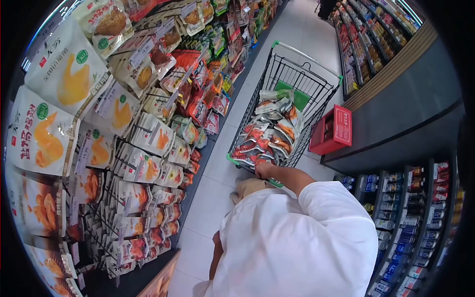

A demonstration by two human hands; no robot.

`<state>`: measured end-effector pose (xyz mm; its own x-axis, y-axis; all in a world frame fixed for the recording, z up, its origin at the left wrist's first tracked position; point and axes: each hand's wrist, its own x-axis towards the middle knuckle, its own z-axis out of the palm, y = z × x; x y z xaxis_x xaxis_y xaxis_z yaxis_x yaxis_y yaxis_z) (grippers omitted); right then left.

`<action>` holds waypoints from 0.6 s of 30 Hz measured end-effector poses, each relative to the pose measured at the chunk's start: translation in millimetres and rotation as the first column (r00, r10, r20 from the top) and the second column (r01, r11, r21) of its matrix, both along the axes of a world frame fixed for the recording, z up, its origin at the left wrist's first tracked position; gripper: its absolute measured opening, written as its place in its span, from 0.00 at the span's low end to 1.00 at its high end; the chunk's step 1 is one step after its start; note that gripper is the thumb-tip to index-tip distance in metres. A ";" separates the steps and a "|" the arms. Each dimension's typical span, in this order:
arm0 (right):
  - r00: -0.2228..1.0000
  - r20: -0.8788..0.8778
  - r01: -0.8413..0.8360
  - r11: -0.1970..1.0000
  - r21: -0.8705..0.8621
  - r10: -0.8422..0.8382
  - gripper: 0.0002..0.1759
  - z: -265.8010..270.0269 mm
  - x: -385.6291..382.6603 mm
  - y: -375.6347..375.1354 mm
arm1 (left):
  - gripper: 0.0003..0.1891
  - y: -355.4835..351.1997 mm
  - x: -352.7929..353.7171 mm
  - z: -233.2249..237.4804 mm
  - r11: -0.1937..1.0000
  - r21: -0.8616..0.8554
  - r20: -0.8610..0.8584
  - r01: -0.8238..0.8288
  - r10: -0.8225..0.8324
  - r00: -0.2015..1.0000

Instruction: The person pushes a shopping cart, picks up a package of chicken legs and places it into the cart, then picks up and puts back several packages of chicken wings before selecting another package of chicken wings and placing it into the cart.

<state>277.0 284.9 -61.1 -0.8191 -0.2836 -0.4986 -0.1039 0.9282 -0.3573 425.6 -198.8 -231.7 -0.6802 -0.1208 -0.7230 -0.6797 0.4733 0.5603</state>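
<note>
My right hand (263, 169) is closed at the near rim of a wire shopping cart (309, 141) with green corners, right beside the packs inside. The fingers are partly hidden, but they appear wrapped round the rim. Several vacuum-type snack packs (277, 133), silver, red and brown, are heaped in the cart. A green panel (293, 94) shows at the cart's far end. My left arm (216, 252) hangs down beside my white shirt; its hand is hidden behind my body.
A tall rack of hanging snack packs (146, 168) lines the left side. On the right stand a red box (336, 129), a dark counter side (401, 111) and shelves of bottles (396, 218). Pale floor tiles (213, 183) run along the aisle; another person (325, 9) is far ahead.
</note>
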 end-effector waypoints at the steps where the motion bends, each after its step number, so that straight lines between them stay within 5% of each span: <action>1: 1.000 -0.002 -0.009 1.000 -0.002 0.009 0.08 1.5 0.5 -3.3 | 0.19 0.1 6.6 -1.3 0.997 -0.050 0.013 0.057 -0.056 0.998; 9: 0.991 0.006 -0.130 0.983 -0.133 0.132 0.06 -36.8 -1.7 -14.6 | 0.20 27.6 14.0 -16.1 0.961 -0.093 0.009 0.259 -0.259 0.966; 13: 0.950 0.145 -0.297 0.945 0.137 0.278 0.09 -33.7 -23.4 -17.3 | 0.21 41.6 -11.0 -39.2 0.870 -0.205 -0.273 0.448 -0.490 0.828; 14: 0.948 0.193 -0.289 0.939 0.187 0.253 0.11 -27.9 -30.0 -22.7 | 0.21 33.5 -13.7 -46.0 0.931 -0.120 -0.306 0.346 -0.366 0.879; 15: 0.925 0.226 -0.360 0.898 0.254 0.307 0.08 -61.0 -33.6 -21.9 | 0.20 44.3 -25.1 -6.5 0.846 0.463 0.039 -0.265 0.279 0.960; 18: 0.902 0.272 -0.363 0.930 0.055 0.336 0.06 -34.9 -49.3 -24.1 | 0.16 56.7 -61.8 88.6 0.788 0.346 0.249 -0.510 0.447 0.859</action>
<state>227.6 260.8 -96.0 -0.5189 -0.4651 -0.7172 -0.3475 0.8813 -0.3202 363.8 -142.0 -143.1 -0.4930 -0.0929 -0.8651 -0.8485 -0.1685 0.5016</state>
